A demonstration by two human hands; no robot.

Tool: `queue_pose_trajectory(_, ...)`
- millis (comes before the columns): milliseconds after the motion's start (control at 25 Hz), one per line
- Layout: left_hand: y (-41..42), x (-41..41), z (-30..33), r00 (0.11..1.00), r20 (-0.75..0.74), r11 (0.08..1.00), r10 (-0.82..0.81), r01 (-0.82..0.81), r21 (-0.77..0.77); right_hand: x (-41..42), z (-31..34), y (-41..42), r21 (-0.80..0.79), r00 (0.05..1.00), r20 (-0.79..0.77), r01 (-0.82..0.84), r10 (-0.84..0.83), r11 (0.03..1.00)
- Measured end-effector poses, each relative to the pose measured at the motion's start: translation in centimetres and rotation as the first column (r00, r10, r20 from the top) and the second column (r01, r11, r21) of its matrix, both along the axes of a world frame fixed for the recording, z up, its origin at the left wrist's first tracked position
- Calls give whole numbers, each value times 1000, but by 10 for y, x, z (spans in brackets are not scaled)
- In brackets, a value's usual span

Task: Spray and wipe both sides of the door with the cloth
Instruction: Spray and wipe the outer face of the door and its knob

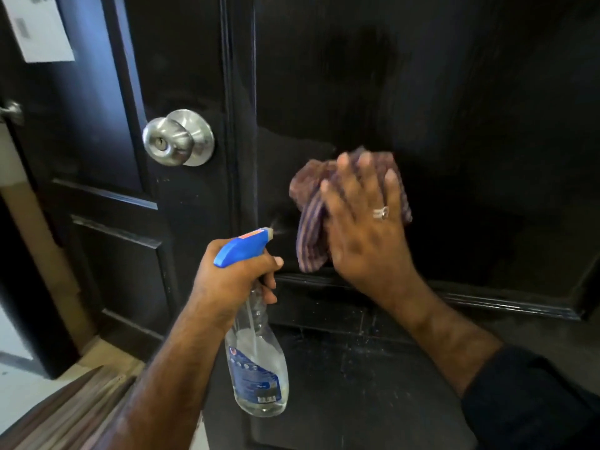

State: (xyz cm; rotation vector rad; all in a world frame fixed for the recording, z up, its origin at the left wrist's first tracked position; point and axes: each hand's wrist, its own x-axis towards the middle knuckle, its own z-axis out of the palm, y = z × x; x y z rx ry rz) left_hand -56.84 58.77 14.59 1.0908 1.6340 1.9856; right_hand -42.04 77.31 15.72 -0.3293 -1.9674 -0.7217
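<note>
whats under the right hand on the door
A striped cloth lies under the right hand, pressed flat against the dark door. Its edges stick out left and above the fingers. The door surface behind the cloth is covered, so I cannot see its state.

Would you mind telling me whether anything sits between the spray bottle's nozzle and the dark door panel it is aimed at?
Nothing visible does. The spray bottle, gripped by the left hand, points its nozzle at bare door panel, with a faint mist showing. The cloth under the right hand lies just right of that line, pressed against the door.
</note>
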Motion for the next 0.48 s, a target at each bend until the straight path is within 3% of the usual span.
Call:
queue_pose_trajectory(80,-9,-4,-1,1000,13,1000,-5,4,4,17,-43,4,107,973,230,-2,-22,994)
queue_pose_trajectory(160,-19,-11,4,1000,28,999,11,-12,30,24,-30,13,204,948,315,-29,-38,979)
queue_pose_trajectory(240,-25,-18,9,999,28,998,38,-39,48,12,23,13,192,987,157,-10,-20,981)
queue_pose_trajectory(360,-29,-24,13,998,37,994,53,-56,92,-27,104,-7,-42,963,-247,97,-105,994)
queue_pose_trajectory(400,-29,-25,14,998,37,993,59,-63,104,-41,107,-18,-93,952,-278,107,-129,990)
queue_pose_trajectory(480,-31,-26,15,997,31,990,66,-69,123,-58,70,-32,-32,988,-144,50,-54,998)
